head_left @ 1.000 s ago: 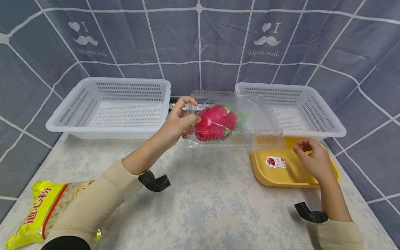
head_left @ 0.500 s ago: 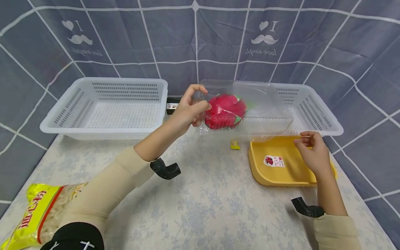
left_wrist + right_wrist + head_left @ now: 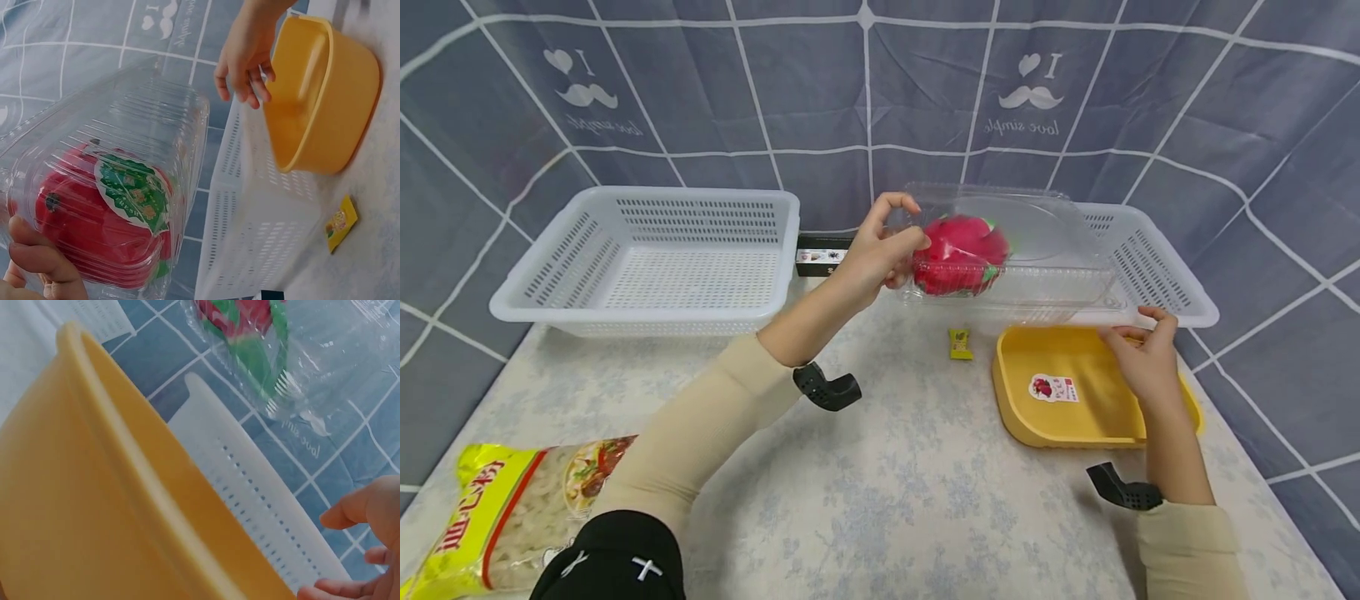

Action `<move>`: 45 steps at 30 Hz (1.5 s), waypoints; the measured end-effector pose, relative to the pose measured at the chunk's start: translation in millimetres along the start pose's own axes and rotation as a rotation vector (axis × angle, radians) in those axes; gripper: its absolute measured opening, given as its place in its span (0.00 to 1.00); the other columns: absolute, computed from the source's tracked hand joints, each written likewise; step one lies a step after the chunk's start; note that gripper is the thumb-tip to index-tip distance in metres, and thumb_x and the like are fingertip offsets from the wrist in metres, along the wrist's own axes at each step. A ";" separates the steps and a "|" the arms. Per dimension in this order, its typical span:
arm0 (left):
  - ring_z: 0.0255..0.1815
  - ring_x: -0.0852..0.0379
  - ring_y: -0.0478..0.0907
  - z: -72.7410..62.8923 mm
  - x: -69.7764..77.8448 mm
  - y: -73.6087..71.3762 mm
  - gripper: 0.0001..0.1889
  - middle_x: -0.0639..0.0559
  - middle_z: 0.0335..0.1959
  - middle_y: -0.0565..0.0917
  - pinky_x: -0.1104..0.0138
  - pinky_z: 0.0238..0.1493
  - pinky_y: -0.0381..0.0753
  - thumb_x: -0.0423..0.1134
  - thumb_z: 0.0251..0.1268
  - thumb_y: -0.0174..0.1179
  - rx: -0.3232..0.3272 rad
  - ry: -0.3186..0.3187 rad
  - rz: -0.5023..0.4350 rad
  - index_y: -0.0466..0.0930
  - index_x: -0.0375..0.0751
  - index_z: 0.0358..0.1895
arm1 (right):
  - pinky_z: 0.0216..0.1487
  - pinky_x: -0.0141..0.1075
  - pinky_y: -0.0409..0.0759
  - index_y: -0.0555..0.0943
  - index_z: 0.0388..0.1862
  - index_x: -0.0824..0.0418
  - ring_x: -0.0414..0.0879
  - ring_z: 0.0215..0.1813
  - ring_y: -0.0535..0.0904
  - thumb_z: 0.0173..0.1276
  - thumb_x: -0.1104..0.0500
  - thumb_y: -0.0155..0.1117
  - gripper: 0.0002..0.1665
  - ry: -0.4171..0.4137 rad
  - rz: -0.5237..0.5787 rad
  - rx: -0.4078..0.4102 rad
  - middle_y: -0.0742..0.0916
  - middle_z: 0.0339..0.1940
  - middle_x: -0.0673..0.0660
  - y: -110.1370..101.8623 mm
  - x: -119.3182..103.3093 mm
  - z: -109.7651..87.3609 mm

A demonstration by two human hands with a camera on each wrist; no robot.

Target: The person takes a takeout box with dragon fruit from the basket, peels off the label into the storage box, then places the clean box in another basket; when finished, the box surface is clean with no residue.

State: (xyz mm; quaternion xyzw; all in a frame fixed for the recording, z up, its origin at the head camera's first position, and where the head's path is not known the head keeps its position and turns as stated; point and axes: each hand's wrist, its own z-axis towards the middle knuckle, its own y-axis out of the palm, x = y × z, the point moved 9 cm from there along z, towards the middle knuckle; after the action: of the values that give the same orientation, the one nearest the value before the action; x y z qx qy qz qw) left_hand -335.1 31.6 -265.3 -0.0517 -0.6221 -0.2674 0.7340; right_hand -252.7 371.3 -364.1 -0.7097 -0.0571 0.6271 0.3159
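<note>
My left hand [image 3: 883, 250] grips the left end of a clear plastic clamshell box [image 3: 1063, 237], held raised in front of the right-hand white basket. Inside lies a red dragon fruit [image 3: 958, 254] with green tips; the left wrist view shows a green label [image 3: 131, 190] on that side. Over the right part of a yellow plastic tub [image 3: 1022, 421] hovers my right hand [image 3: 1146, 358], its fingers loosely bent and holding nothing. A white sticker [image 3: 1052, 388] with a dragon fruit picture is in the tub.
Two white perforated baskets stand at the back, one left [image 3: 640, 315] and one right [image 3: 1198, 312]. Between them sits a small black box [image 3: 818, 258]. A small yellow packet [image 3: 960, 344] lies mid-table, and a yellow-ended food bag [image 3: 527, 508] at front left.
My left hand has carried the clamshell box with the dragon fruit rightward and farther back, uncovering the yellow packet and the black box. The right hand has shifted slightly over the tub.
</note>
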 end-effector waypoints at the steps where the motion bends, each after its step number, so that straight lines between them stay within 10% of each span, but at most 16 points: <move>1: 0.12 0.60 0.49 0.9 -0.5 0.8 0.15 0.53 0.12 0.62 0.71 0.14 0.50 0.27 0.60 0.49 0.000 0.004 -0.005 0.63 0.48 0.46 | 0.35 0.21 0.71 0.47 0.68 0.56 0.32 0.34 0.75 0.72 0.51 0.58 0.38 0.017 0.025 0.002 0.75 0.38 0.43 0.7 0.4 1.0; 19: 0.10 0.61 0.51 24.1 -21.8 16.0 0.14 0.55 0.12 0.64 0.71 0.14 0.51 0.28 0.61 0.50 0.039 -0.001 -0.042 0.65 0.49 0.45 | 0.30 0.25 0.77 0.50 0.64 0.43 0.37 0.30 0.81 0.68 0.55 0.65 0.38 0.274 0.530 0.150 0.76 0.38 0.50 0.9 16.0 3.4; 32: 0.08 0.60 0.58 44.5 -44.2 18.2 0.15 0.55 0.09 0.60 0.73 0.13 0.54 0.27 0.58 0.53 0.124 -0.030 -0.039 0.67 0.51 0.44 | 0.23 0.27 0.76 0.57 0.60 0.41 0.40 0.25 0.77 0.65 0.64 0.67 0.36 0.358 0.679 0.193 0.61 0.64 0.51 2.3 23.1 8.6; 45: 0.08 0.60 0.58 58.9 -53.4 24.3 0.14 0.54 0.10 0.61 0.73 0.12 0.58 0.30 0.60 0.54 0.102 -0.030 0.001 0.67 0.50 0.46 | 0.19 0.27 0.75 0.59 0.59 0.46 0.40 0.17 0.74 0.63 0.70 0.66 0.36 0.361 0.810 0.199 0.75 0.37 0.53 2.4 26.0 9.1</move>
State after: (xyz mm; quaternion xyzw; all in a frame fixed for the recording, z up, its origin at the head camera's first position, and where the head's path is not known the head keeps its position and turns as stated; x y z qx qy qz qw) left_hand -380.6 94.0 -296.4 -0.0186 -0.6458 -0.2344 0.7264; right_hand -256.5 385.2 -387.8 -0.7389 0.3419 0.5688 0.1166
